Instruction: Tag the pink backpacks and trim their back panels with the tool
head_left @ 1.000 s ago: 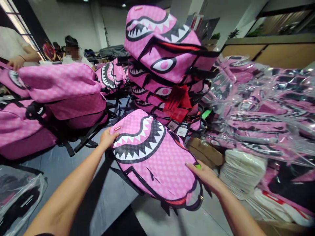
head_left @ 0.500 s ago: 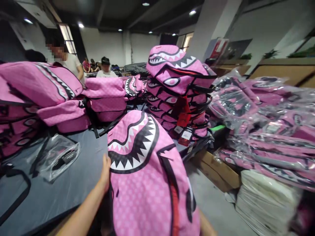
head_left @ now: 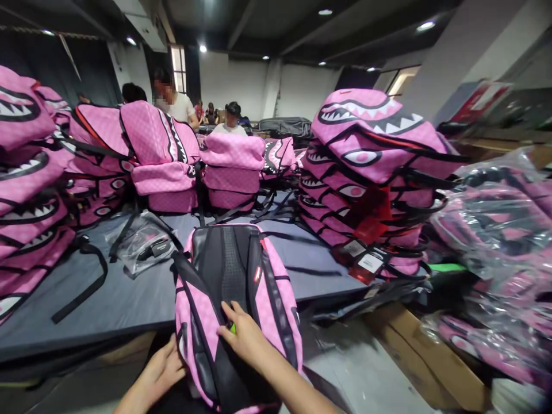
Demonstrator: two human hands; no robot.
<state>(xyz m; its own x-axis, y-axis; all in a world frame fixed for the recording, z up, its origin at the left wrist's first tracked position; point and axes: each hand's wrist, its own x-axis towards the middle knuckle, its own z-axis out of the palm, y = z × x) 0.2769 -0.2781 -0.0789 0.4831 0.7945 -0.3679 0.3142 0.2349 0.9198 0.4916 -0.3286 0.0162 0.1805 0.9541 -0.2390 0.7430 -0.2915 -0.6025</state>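
A pink backpack (head_left: pixel 281 287) leans at the table's front edge, its black padded back panel and straps facing me. My left hand (head_left: pixel 166 368) holds its lower left side, the fingertips partly hidden against the bag. On the back panel lies my right hand (head_left: pixel 244 333), index and middle fingers stretched forward, with a small bright green item (head_left: pixel 233 328) showing between thumb and fingers. Most of that item is hidden by the hand.
Shark-mouth backpacks are stacked at left (head_left: pixel 30 172) and right (head_left: pixel 366 161), more behind. A clear plastic bag (head_left: pixel 142 244) lies on the grey table (head_left: pixel 103 299). Plastic-wrapped backpacks (head_left: pixel 509 218) and a cardboard box (head_left: pixel 426 356) are at right. People stand in the background.
The backpack has turned from its shark-mouth front to its strap side and sits lower. My right hand has come into view over the back panel; my left hand is lower. The view has swung left.
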